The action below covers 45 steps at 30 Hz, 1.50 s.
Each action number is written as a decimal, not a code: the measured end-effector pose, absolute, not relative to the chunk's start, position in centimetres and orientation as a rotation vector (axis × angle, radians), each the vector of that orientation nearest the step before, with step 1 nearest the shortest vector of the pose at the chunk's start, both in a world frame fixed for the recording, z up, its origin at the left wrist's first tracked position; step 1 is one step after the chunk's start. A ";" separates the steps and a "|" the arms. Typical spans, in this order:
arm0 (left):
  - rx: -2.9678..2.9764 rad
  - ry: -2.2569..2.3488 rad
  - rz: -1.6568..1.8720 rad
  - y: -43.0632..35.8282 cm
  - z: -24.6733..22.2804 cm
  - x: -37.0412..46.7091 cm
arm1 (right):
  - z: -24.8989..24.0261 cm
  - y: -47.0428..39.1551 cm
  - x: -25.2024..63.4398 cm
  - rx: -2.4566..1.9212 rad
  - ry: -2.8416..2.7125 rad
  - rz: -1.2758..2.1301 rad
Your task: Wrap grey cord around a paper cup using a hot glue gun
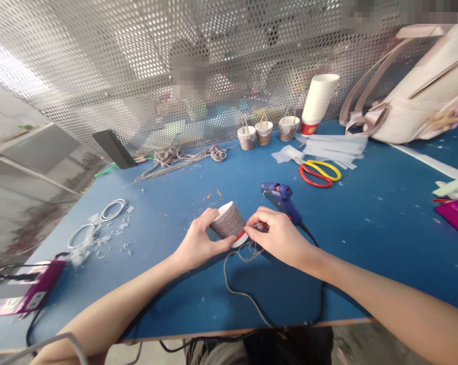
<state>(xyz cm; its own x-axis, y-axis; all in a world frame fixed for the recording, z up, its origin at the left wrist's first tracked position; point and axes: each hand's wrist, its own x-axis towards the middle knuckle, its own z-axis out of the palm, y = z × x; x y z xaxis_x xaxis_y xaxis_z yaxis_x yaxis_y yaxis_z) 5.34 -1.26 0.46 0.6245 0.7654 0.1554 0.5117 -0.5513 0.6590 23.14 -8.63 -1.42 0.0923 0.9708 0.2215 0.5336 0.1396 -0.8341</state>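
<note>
A small paper cup (229, 221), wrapped in grey-brown cord with a red and white band showing at its base, is tilted over the table's front half. My left hand (202, 238) grips it from the left, thumb near the base and fingers at the rim. At the base's right side, my right hand (276, 233) pinches the thin cord close to the cup. Loose cord (242, 293) loops under the hands and runs down to the table's front edge. Just behind my right hand lies a blue glue gun (284, 200).
Red-and-yellow scissors (320, 174), clear strips (333, 147), a cup stack (320, 101) and small wrapped cups (264, 133) stand or lie at the back right. Cord bundles (183, 156) lie at the back; white rings (112, 209), scraps and a purple power strip (42, 286) at left.
</note>
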 end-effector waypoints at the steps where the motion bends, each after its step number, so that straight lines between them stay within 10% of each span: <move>1: 2.268 0.993 0.576 -1.2 0.5 5.3 | -1.4 -8.6 23.1 -1.505 -1.556 0.640; 45: 1.936 0.694 0.584 0.7 -0.9 3.9 | -1.4 -7.9 23.7 -1.403 -1.141 1.342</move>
<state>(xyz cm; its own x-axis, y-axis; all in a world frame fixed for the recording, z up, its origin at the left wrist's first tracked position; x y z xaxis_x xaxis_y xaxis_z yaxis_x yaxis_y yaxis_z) 3.88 0.67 -0.94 0.7232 0.6824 0.1064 0.2218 -0.3754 0.8999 23.71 -7.89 -1.36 0.0032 0.9774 -0.2115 0.0514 -0.2114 -0.9761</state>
